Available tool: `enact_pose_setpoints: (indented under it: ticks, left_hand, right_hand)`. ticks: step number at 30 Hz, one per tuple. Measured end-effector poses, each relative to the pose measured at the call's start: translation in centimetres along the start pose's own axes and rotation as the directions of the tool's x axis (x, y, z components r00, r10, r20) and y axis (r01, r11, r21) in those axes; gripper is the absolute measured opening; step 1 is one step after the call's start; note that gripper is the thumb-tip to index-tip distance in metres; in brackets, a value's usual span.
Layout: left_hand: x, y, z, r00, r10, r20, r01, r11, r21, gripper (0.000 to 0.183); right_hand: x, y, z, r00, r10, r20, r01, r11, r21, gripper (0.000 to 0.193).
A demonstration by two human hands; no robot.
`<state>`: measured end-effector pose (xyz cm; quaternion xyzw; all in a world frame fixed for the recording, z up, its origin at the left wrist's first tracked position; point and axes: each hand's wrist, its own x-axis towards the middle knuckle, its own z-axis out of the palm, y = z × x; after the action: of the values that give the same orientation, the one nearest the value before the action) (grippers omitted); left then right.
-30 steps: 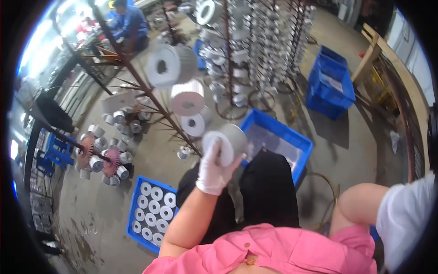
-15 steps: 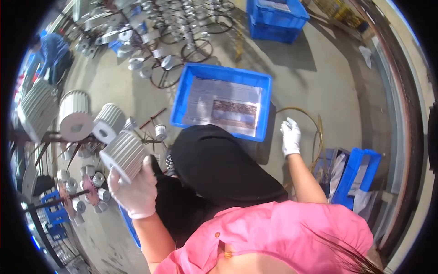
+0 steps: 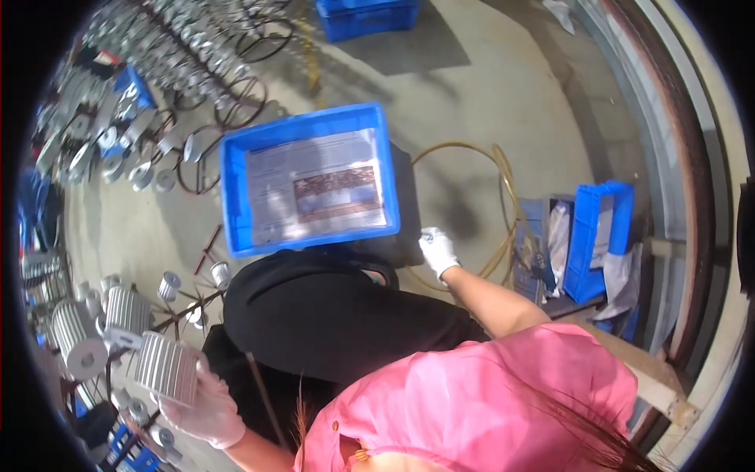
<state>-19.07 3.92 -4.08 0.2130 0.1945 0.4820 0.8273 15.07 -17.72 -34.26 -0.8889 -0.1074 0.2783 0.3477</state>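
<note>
My left hand [image 3: 206, 411], in a white glove, grips a ribbed silver metal spool [image 3: 163, 366] at the lower left, beside a rack holding more such spools [image 3: 124, 308]. My right hand [image 3: 437, 248], also white-gloved, is curled shut near the right corner of a blue plastic crate [image 3: 233, 193]; whether anything is in it I cannot tell. The crate sits on the concrete floor ahead of my black-trousered legs, and a printed sheet [image 3: 318, 186] lines its bottom.
Racks of silver spools [image 3: 181, 71] stand at the upper left. A brownish hose loop [image 3: 502, 206] lies on the floor to the right. A second blue crate [image 3: 594, 237] stands on edge at the right, another blue crate [image 3: 368, 16] at the top.
My view has swung right and down; the crate now lies straight ahead. My left hand has carried the spool lower left. My right hand has moved in toward the crate's corner.
</note>
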Motion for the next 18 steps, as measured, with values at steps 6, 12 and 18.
enact_pose_setpoints:
  ticks: [6, 12, 18]
  left_hand:
    - [2.7, 0.3, 0.1, 0.978, -0.126, 0.164, 0.138, 0.988, -0.065, 0.058]
    - [6.1, -2.5, 1.3, 0.988, 0.083, -0.128, -0.061, 0.985, 0.163, 0.06]
    - [6.5, -4.2, -0.3, 0.976, 0.196, 0.09, -0.18, 0.51, 0.841, 0.041]
  right_hand:
    - [-6.3, 1.9, -4.6, 0.996, -0.016, 0.084, 0.016, 1.0, 0.003, 0.024]
    - [-11.2, -3.7, -11.5, 0.964, -0.116, -0.239, 0.221, 0.85, 0.478, 0.018]
    - [-5.1, 8.0, -19.2, 0.663, 0.744, 0.088, 0.179, -0.272, 0.945, 0.032]
